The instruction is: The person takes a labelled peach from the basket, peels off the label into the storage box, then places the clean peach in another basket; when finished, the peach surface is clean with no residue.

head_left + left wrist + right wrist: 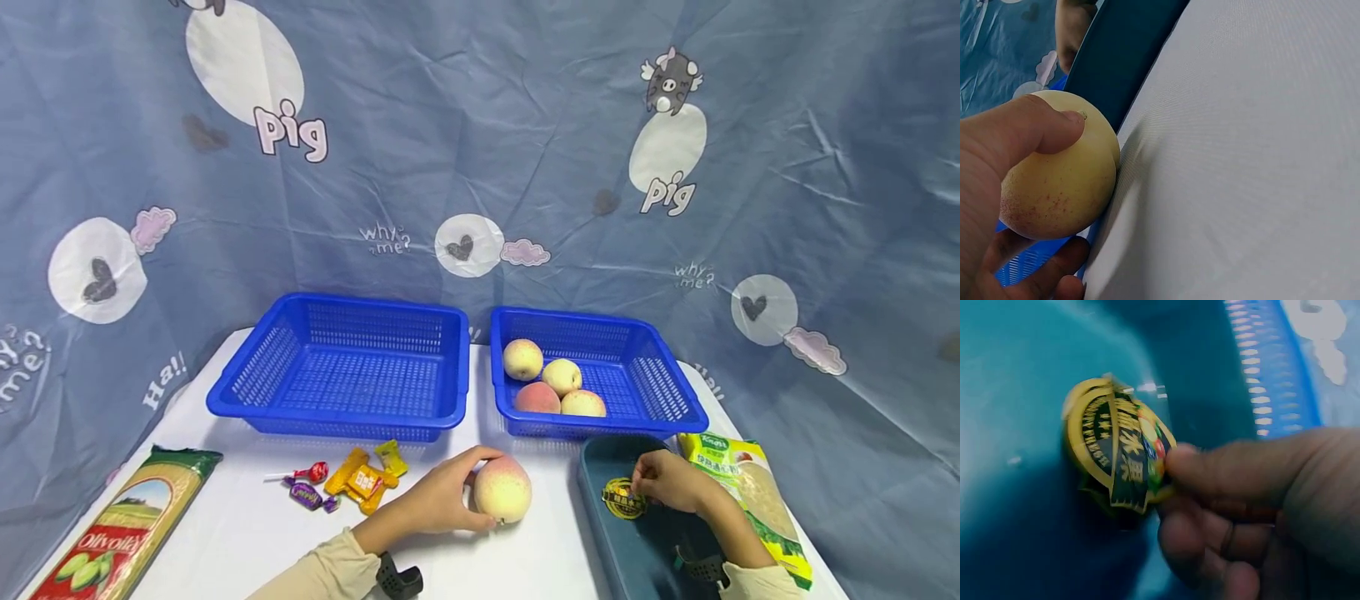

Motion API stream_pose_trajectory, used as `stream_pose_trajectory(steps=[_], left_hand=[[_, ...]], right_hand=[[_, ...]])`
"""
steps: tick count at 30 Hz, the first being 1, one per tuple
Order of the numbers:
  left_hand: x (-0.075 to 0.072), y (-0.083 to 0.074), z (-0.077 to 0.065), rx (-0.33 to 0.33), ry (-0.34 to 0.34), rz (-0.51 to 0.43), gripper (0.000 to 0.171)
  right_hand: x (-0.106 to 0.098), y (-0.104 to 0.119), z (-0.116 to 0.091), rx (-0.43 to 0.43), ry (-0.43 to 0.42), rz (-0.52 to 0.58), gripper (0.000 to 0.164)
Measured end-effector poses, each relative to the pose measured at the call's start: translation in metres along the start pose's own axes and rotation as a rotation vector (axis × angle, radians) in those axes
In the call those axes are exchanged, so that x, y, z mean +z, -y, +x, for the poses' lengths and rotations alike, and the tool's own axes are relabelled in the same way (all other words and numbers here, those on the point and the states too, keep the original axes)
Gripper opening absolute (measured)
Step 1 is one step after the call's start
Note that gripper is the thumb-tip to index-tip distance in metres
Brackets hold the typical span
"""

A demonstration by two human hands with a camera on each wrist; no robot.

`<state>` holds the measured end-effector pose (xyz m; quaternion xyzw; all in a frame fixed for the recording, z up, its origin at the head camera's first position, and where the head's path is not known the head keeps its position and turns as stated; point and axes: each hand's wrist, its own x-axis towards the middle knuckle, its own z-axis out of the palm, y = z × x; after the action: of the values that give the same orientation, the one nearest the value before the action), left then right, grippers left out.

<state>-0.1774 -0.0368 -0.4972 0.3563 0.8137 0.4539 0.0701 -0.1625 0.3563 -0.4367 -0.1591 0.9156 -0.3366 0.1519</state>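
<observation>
My left hand (442, 498) grips a pale yellow and pink peach (504, 490) at the middle of the white table, thumb on the near side and fingers round the far side. In the left wrist view the thumb presses beside the stem end of the peach (1063, 187). My right hand (672, 482) reaches into the dark teal tray (611, 454). Its thumb and finger pinch the edge of a round gold-and-black sticker (1119, 444) with fruit pictures and printed characters. The right wrist view is blurred, and the sticker's underside is hidden.
A blue basket (555, 315) at back right holds several peaches (522, 359). Another blue basket (375, 375) stands at back left. Candies (367, 481) and a lollipop (318, 472) lie left of centre. An Olivoila pack (123, 529) and a Knorr bag (757, 492) flank the table.
</observation>
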Motion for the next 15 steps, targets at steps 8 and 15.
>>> stream_pose_trajectory(steps=[8,15], left_hand=[[0.002,-0.002,0.0,0.043,-0.022,-0.027,0.082],[-0.016,-0.046,0.03,0.107,-0.077,-0.246,0.081]], right_hand=[[-0.015,0.01,-0.001,-0.147,-0.11,0.012,0.013],[-0.064,-0.021,-0.002,-0.184,-0.573,-0.07,0.027]])
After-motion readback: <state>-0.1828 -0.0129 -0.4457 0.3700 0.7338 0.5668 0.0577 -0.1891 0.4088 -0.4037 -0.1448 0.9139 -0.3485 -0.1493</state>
